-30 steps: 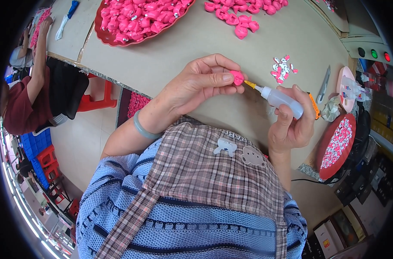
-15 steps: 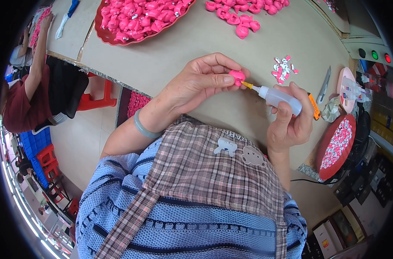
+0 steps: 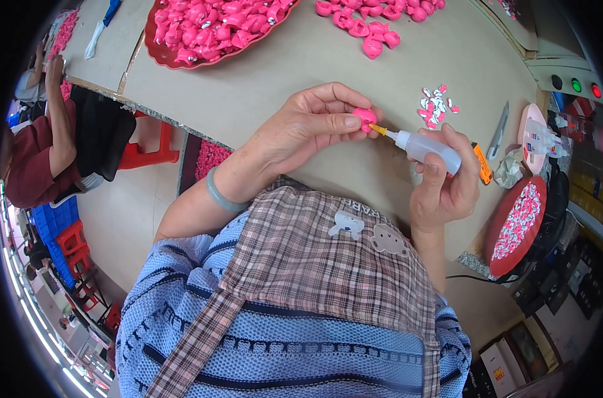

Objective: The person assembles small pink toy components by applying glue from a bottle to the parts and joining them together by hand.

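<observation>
Between the thumb and fingers of my left hand [image 3: 318,116] is a small pink plastic figure part [image 3: 363,118]. My right hand [image 3: 450,176] grips a translucent squeeze bottle [image 3: 434,152] with a yellow needle tip [image 3: 378,129]. The tip meets the right side of the pink part; whether liquid comes out is too small to see. Just beyond the bottle lies a loose group of small white and pink pieces [image 3: 435,106] on the table [image 3: 248,89].
A red tray [image 3: 182,64] heaped with pink parts stands at the far left, with more pink parts [image 3: 374,30] beside it. At right are a craft knife [image 3: 497,132], an orange-black box [image 3: 482,164] and a red dish [image 3: 500,265] of small pieces. A co-worker [image 3: 43,152] sits at left.
My hands and the bottle stay almost where they were, with only a tiny shift. At left, the co-worker's arm has moved lower.
</observation>
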